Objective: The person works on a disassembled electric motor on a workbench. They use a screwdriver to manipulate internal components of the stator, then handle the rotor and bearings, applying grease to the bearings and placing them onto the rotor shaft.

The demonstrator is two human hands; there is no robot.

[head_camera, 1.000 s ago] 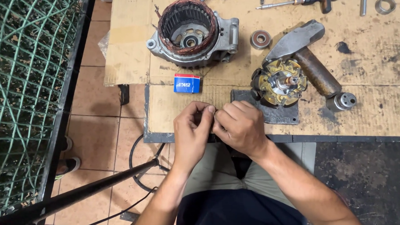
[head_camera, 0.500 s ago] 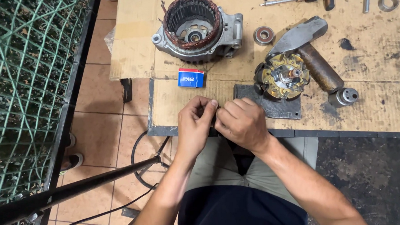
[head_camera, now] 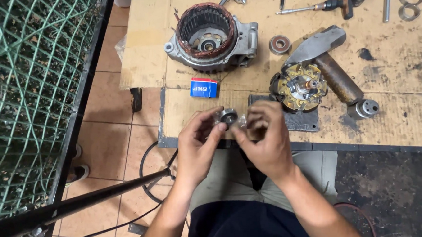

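Near the bench edge, the left hand pinches a small bearing in closed fingers; the right hand grips its clear wrapper. A slip could drop it floorward. Farther off: blue box, motor housing.

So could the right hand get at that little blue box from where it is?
Probably yes. The blue box lies in the open on the cardboard, just beyond the hands, with nothing over it. But the right hand is busy on the bearing, and the left hand is nearer.
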